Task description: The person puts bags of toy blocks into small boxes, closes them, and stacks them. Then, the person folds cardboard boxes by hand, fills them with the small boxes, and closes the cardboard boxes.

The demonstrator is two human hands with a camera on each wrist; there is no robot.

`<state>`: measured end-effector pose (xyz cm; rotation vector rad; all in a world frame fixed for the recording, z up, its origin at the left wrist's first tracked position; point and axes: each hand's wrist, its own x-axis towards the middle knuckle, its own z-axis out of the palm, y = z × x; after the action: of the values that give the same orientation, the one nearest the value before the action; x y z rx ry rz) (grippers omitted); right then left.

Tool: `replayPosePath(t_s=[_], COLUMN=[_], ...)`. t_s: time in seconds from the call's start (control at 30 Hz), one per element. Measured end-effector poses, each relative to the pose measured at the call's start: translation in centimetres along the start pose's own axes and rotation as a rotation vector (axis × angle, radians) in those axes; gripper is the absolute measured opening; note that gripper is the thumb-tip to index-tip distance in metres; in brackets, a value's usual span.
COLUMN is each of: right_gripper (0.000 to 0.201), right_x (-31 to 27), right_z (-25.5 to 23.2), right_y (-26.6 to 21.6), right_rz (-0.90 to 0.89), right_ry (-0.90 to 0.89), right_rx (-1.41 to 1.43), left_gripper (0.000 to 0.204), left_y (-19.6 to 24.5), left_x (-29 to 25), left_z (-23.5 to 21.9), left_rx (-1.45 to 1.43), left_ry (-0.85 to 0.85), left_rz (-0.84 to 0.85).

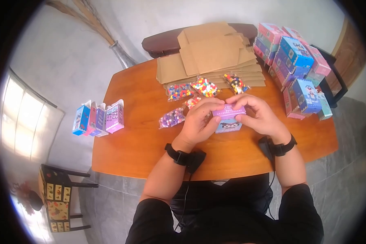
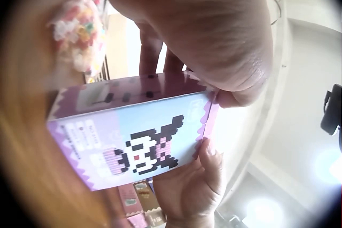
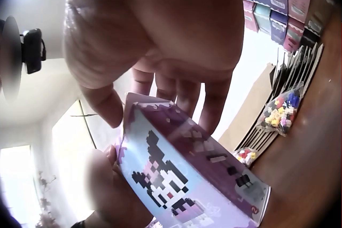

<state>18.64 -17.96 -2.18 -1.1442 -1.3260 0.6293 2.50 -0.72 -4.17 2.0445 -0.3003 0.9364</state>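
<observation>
A small purple cardboard box (image 1: 228, 126) with a pixel-style black-and-white character on its front stands upright on the table before me. My left hand (image 1: 198, 123) grips its left top edge, thumb at the front and fingers at the back. From the other side my right hand (image 1: 259, 116) holds the right top edge in the same way, thumb on the front rim. The purple top flap lies across the box between both hands. In the left wrist view the box (image 2: 155, 142) shows its printed front and one darker side; the contents are hidden.
Clear bags of colourful small bricks (image 1: 179, 92) lie behind the box, with a purple bag (image 1: 172, 118) beside my left hand. Flat brown cardboard (image 1: 209, 55) is stacked at the back. Several printed boxes (image 1: 297, 53) are piled right; opened ones (image 1: 114, 116) stand at the left edge.
</observation>
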Motion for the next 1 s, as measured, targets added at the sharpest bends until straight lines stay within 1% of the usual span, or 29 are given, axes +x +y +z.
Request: replayPosePath(t_s=[0.17,0.23,0.37,0.47,0.53,0.57,0.63,0.77,0.83,0.97,1.0], right_gripper=[0.017,0.014,0.013,0.011,0.011,0.011,0.012,0.016,0.02,0.021,0.025], right_x=[0.1,0.0,0.0,0.0,0.0,-0.1,0.0,-0.1,-0.1,-0.1,-0.2], right_z=[-0.3,-0.4,-0.5,-0.5,-0.7,-0.8,-1.0,-1.3,-1.3,-1.3,-1.3], right_y=[0.3,0.4,0.2,0.0,0.0,-0.2,-0.9,-1.1,-1.1,-0.7,-0.3], right_rz=[-0.023,0.054,0.077,0.065,0.038,0.039,0.052,0.071,0.138,0.157,0.16], right_ry=[-0.021,0.012,0.014,0.015,-0.025,-0.023,-0.058,-0.087,-0.085,-0.097,-0.103], right_rx=[-0.035,0.044,0.041,0.035,-0.056,-0.055,-0.155,-0.163,-0.094,-0.072,-0.056], left_gripper=[0.021,0.02,0.019,0.023,0.029,0.029,0.03,0.025,0.022,0.02,0.021], left_y=[0.0,-0.2,-0.2,0.2,0.3,0.1,-0.2,-0.1,-0.2,-0.6,-0.6], left_x=[-0.1,-0.1,0.0,0.3,0.3,0.2,0.1,0.3,0.2,0.1,0.2], left_z=[0.1,0.2,0.1,0.1,0.3,0.3,0.3,0.4,0.3,0.1,0.1], left_rx=[0.016,0.036,0.074,0.056,0.085,0.084,0.075,0.125,0.109,0.077,0.084], left_ry=[0.008,0.011,0.005,-0.014,-0.009,-0.011,-0.008,0.021,0.008,-0.001,-0.005], left_rz=[-0.025,-0.035,-0.028,-0.005,-0.014,-0.015,-0.023,0.027,0.009,0.004,0.008])
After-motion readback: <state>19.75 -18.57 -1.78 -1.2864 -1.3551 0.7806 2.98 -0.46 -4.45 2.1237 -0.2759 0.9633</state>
